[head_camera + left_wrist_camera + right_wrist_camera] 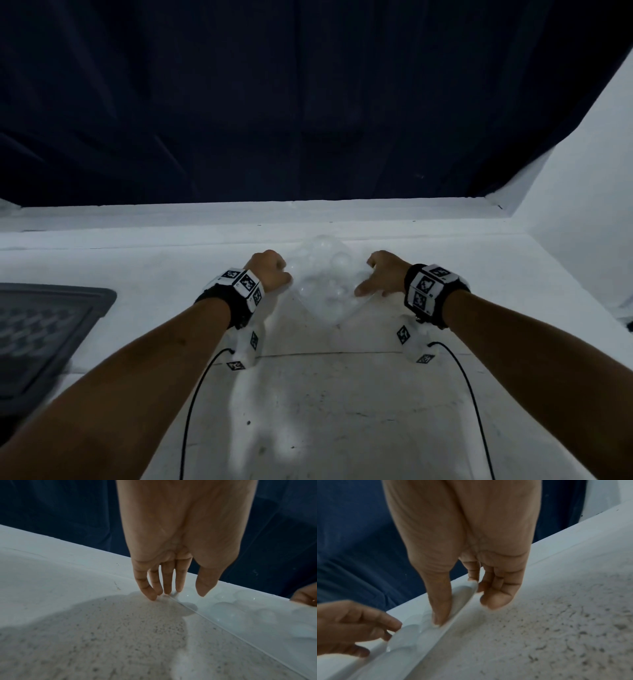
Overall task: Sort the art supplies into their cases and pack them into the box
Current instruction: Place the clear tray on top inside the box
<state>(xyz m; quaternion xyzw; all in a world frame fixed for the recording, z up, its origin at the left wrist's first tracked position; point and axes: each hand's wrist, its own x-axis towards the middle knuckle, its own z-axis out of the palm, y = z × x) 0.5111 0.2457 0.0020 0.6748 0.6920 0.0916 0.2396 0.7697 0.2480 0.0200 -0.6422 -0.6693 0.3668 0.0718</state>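
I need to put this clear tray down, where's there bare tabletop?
Bare tabletop lies nearer you between both forearms, and right of the right hand. The left edge is taken by a dark lid. The left hand and clear tray crowd the middle.

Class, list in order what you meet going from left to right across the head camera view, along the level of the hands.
Dark grey tray → left hand → clear plastic palette → right hand → white side wall.
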